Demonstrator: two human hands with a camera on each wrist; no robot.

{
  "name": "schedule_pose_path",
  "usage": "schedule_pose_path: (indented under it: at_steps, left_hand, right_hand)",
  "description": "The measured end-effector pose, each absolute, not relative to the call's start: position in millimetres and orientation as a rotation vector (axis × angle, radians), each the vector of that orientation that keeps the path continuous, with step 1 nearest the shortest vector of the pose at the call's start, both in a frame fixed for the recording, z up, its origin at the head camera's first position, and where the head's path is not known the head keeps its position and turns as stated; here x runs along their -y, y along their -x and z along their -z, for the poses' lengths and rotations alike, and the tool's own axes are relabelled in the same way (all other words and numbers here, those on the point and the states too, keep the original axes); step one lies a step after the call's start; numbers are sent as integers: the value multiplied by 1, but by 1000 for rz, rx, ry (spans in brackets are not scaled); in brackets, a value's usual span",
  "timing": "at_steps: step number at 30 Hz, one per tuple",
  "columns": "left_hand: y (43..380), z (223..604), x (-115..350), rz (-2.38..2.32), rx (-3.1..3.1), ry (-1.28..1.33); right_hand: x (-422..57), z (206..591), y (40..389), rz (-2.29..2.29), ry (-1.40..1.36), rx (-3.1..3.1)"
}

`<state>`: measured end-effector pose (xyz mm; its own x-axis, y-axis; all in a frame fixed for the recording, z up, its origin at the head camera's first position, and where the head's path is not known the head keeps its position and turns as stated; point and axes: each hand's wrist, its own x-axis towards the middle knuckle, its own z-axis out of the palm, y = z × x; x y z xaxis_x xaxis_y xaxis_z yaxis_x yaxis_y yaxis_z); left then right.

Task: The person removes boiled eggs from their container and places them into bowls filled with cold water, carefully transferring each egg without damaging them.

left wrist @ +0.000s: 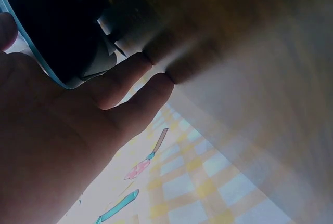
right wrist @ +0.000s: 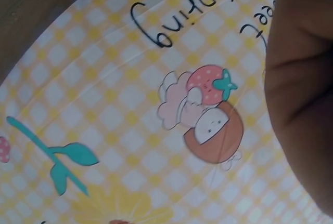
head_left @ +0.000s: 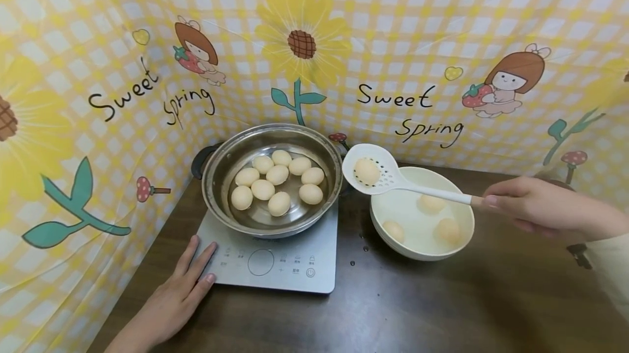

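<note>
In the head view my right hand [head_left: 535, 205] grips the handle end of a white slotted skimmer [head_left: 432, 193]. One egg [head_left: 367, 171] lies in the skimmer's bowl, between the pot and a cream bowl [head_left: 422, 250]. Inside that bowl a few eggs [head_left: 447, 230] sit in liquid. Several light-brown eggs [head_left: 263, 189] rest in the steel pot [head_left: 290, 139], which stands on a white induction cooker [head_left: 226, 274]. My left hand [head_left: 169, 298] touches the cooker's left front edge with straight fingers. The right wrist view shows just part of the right hand [right wrist: 307, 94].
Behind the cooker and bowl rises a yellow checked cloth [head_left: 393, 58] printed with flowers, and it also covers the left side. Water drops [head_left: 352, 263] dot the dark wooden table [head_left: 393, 309]. The pot's black left handle [head_left: 202, 160] sticks out towards the cloth.
</note>
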<state>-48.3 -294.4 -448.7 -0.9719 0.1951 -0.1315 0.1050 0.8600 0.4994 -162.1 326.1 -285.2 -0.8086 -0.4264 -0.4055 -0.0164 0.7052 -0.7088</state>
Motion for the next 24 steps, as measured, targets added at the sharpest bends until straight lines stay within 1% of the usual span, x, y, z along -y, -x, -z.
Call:
schedule_pose_path:
  at_steps: [4, 10, 18, 24]
  left_hand:
    - [48, 449, 294, -754, -2852, -230]
    - [49, 449, 293, -752, -2851, -234]
    - [49, 450, 293, -744, -2845, -233]
    - [50, 451, 293, -743, -2849, -240]
  right_hand:
    - [-339, 288, 159, 903, 361, -2425]
    - [-359, 301, 152, 870, 468, -2450]
    - [-380, 320, 143, 871, 391, -2463]
    - [-384, 338, 134, 910, 456, -2459]
